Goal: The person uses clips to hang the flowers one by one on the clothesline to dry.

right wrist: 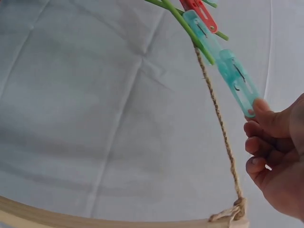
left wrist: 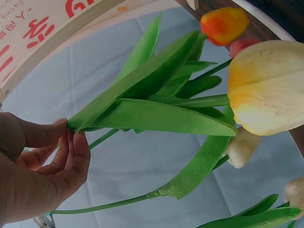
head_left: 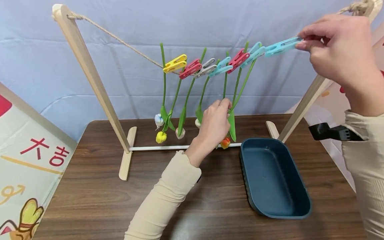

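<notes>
My right hand [head_left: 342,50] pinches the handle end of a light blue clothespin [head_left: 282,46] between thumb and fingers. The clothespin's other end points left, close to another light blue clothespin [head_left: 253,55] on the rope and a green stem [right wrist: 183,23]. Lower down, my left hand [head_left: 214,121] pinches an artificial tulip at the base of its green leaves [left wrist: 156,114]. A large cream-yellow tulip head [left wrist: 266,88] hangs beyond those leaves. Several tulips hang heads down from yellow, red, grey and blue clothespins; my left hand covers some of them in the head view.
A twine rope [head_left: 117,38] sags between two wooden posts [head_left: 90,76], joined low down by a white rod [head_left: 159,148]. An open dark blue bin [head_left: 276,180] stands at the right on the brown wooden table [head_left: 99,200]. A pale cloth hangs behind.
</notes>
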